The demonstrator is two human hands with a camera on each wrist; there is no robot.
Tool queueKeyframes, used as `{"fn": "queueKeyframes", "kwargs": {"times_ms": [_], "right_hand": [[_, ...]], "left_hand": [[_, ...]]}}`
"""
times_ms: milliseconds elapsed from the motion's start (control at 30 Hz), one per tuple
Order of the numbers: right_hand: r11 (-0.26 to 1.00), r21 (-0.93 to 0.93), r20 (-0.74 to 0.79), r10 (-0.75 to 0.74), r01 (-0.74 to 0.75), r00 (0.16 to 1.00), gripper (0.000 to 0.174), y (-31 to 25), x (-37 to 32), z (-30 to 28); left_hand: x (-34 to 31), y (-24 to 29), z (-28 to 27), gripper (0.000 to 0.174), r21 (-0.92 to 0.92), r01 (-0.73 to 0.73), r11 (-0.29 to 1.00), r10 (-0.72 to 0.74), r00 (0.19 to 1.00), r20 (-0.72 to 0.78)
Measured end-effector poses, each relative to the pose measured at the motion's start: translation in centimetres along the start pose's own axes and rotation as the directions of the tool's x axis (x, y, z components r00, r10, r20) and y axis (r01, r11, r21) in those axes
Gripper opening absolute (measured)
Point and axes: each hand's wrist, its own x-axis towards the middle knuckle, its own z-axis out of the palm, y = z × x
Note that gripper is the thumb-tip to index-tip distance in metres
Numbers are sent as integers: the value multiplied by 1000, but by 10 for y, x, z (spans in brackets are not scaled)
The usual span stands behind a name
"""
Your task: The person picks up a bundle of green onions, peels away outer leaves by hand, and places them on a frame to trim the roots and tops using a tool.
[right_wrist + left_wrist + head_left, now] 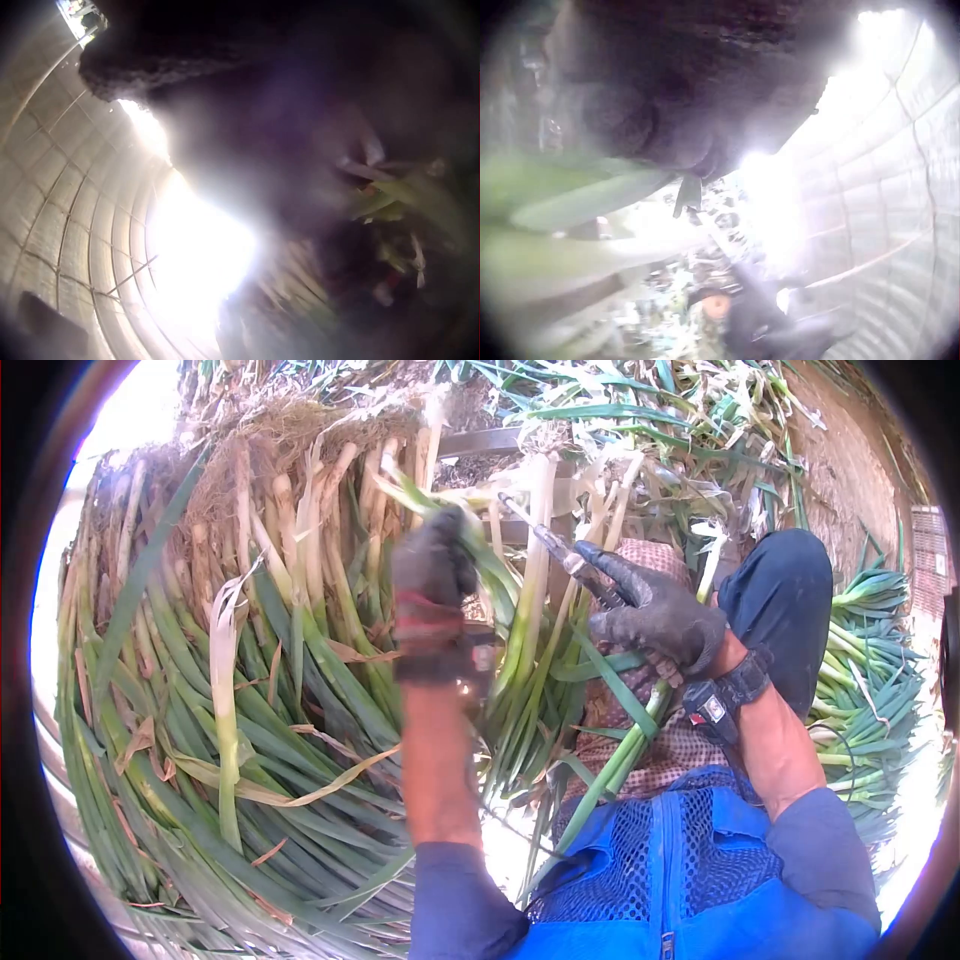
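Observation:
My left hand (435, 575), in a dark glove and blurred, is curled round a pale green leaf strip (405, 493) over the heap of long green onions (320, 650). To the right, my gloved right hand (665, 610) holds a thin metal tool (560, 548) pointing up and left. A green onion stalk (625, 755) runs beneath this hand over the lap; whether the fingers grip it I cannot tell. In the left wrist view the dark glove (682, 82) is above a blurred green leaf (592, 202). Dark glove fills much of the right wrist view.
Roots of the heaped onions face the far side. Loose leaves and trimmings (640, 410) lie at the top. More green onions (865, 690) are piled at the right, beyond the bent knee (780, 590). Ribbed, pale sheeting (877, 202) curves along one side in the left wrist view.

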Motion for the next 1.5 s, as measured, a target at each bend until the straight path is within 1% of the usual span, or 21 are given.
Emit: {"fn": "queueKeyframes", "kwargs": {"times_ms": [67, 133, 200, 233, 267, 333, 433, 500, 533, 600, 633, 700, 733, 767, 867, 900, 1033, 1133, 1233, 1467, 1500], "right_hand": [[1000, 17, 3, -18, 18, 1000, 84, 7, 0, -2], [983, 184, 26, 21, -25, 999, 84, 14, -1, -2], [999, -44, 34, 26, -25, 999, 82, 4, -6, 0], [987, -157, 38, 24, -18, 999, 82, 0, -6, 1], [991, -134, 29, 16, -12, 999, 81, 1, -7, 1], [996, -86, 13, -4, 5, 1000, 81, 5, -7, 2], [989, 147, -22, -22, 25, 1000, 83, 10, -8, -1], [997, 65, -47, -46, 49, 998, 89, 7, -10, 4], [992, -122, -27, 3, -7, 1000, 89, -3, -11, 7], [869, -484, -14, 109, -102, 994, 90, -17, -12, 15], [780, -619, 74, -58, 91, 996, 90, 5, -8, 22], [678, -735, 170, 153, 21, 973, 89, -20, 2, 45], [615, -789, 205, 263, 0, 943, 89, -28, 5, 55], [647, -755, 179, 49, 105, 983, 90, 9, 17, 57], [564, -826, 111, 196, -19, 974, 89, -7, 37, 68], [573, -815, 229, 177, 89, 957, 87, 1, 39, 70], [469, -883, 136, 256, 0, 957, 86, 16, 65, 79], [481, -869, 234, 202, 112, 951, 85, 19, 72, 78], [437, -898, 176, 257, 48, 950, 77, 2, 63, 92], [462, -886, 23, -33, 36, 999, 77, -6, 101, 65], [470, -883, 29, 94, -19, 995, 78, -21, 88, 66]], "left_hand": [[-21, 68, 33, 20, -24, -218, 976, 217, 976, -33], [36, 119, 5, 20, -248, -295, 923, 364, 879, 308], [61, 184, 6, 27, -576, -113, 809, 488, 675, 554], [71, 215, -15, 47, -525, 83, 847, 353, 652, 672], [68, 211, -11, 46, -455, -62, 888, 339, 758, 558], [57, 173, 1, 44, -227, -307, 924, 363, 890, 277], [50, 78, -18, 38, 151, -442, 884, 453, 890, -49], [31, 7, -62, 43, 830, -306, 467, 574, 819, -22], [10, -23, -72, 46, 892, -148, 427, 535, 837, -117], [-12, -93, -116, 57, 964, -193, 182, 657, 753, 27], [-27, -102, -117, 61, 978, -136, 159, 636, 772, 4], [-50, -114, -114, 69, 993, -24, 112, 590, 806, -47], [-56, -109, -111, 72, 982, 54, 182, 481, 866, -136], [-56, -102, -105, 76, 961, 134, 244, 365, 905, -219], [-48, -113, -114, 85, 975, 135, 174, 395, 898, -195], [-50, -110, -109, 85, 977, 126, 170, 412, 892, -187], [-57, -89, -89, 81, 943, 232, 240, 294, 908, -298], [-56, -93, -93, 66, 946, 176, 272, 364, 891, -271], [-53, -94, -97, 55, 934, 210, 289, 317, 899, -301], [-53, -98, -105, 39, 824, 247, 510, 114, 930, -350], [-51, -100, -107, 40, 829, 237, 507, 121, 932, -341]]}}
